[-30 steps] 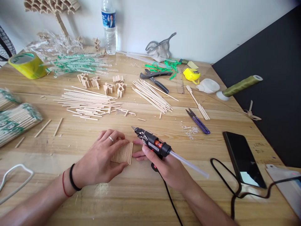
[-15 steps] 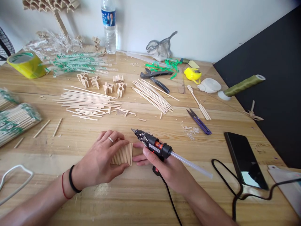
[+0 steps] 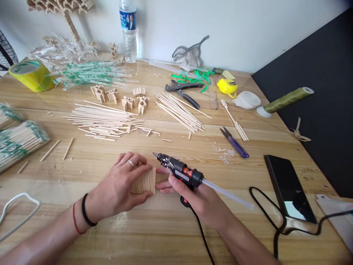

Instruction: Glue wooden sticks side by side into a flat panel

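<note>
My left hand (image 3: pixel 121 184) is closed round a small flat panel of wooden sticks (image 3: pixel 145 182), laid side by side; its thumb and fingers grip the panel's near and far edges. A hot glue gun (image 3: pixel 179 171) is in my right hand (image 3: pixel 197 198), its nozzle pointing up and left above the panel's far side. A clear glue stick (image 3: pixel 227 193) juts from the back of the gun. Two right fingertips reach under the gun to the right edge of the panel. My left fingers cover the panel's left part.
Loose sticks (image 3: pixel 104 119) and a second bunch (image 3: pixel 179 112) lie beyond my hands. Scissors (image 3: pixel 234 142), black cutters (image 3: pixel 184 92) and a phone (image 3: pixel 289 187) are on the right. The gun's black cord (image 3: pixel 202 235) trails toward me. A water bottle (image 3: pixel 128 35) stands by the wall.
Almost nothing differs. The glue gun's nozzle has shifted very slightly left, while the left hand keeps its grip on the stick panel. The whole view has drifted a little.
</note>
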Demonstrator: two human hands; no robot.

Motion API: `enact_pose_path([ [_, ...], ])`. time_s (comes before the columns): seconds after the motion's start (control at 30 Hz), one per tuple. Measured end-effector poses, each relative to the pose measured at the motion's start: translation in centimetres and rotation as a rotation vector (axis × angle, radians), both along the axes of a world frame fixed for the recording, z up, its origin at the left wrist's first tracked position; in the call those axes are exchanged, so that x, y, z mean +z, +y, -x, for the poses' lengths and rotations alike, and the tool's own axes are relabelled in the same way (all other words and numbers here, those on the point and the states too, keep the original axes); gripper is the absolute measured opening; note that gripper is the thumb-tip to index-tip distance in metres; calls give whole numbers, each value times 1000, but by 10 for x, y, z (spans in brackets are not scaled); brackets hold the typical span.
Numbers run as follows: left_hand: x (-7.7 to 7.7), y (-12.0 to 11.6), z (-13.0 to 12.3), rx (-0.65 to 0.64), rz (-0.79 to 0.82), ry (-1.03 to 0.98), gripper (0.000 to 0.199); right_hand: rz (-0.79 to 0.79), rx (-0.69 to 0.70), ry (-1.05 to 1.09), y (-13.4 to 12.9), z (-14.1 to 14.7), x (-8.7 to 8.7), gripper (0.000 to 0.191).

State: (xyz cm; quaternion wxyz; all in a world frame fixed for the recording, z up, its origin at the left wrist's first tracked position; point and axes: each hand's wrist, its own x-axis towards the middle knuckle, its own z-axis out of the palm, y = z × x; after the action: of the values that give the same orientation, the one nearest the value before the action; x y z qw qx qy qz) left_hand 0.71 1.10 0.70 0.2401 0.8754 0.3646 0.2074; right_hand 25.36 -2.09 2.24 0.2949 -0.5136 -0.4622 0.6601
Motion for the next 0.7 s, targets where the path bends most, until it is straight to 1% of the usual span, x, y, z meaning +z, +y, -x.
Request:
enact_pose_path([
  [0.17, 0, -1, 1, 8, -10, 1, 37, -3, 9, 15, 1, -2, -2, 47],
  [0.3, -1, 0, 3, -9, -6, -3, 42, -6, 30, 26, 3, -2, 0, 49],
  [0.5, -1, 1, 3, -13, -6, 12, 40, -8, 24, 36, 3, -3, -2, 50],
  [0.6, -1, 0, 4, -8, -7, 21, 41, -7, 34, 45, 3, -3, -1, 48],
  [0.7, 0, -1, 2, -1, -19, 17, 43, 12, 26, 85, 4, -1, 0, 51],
])
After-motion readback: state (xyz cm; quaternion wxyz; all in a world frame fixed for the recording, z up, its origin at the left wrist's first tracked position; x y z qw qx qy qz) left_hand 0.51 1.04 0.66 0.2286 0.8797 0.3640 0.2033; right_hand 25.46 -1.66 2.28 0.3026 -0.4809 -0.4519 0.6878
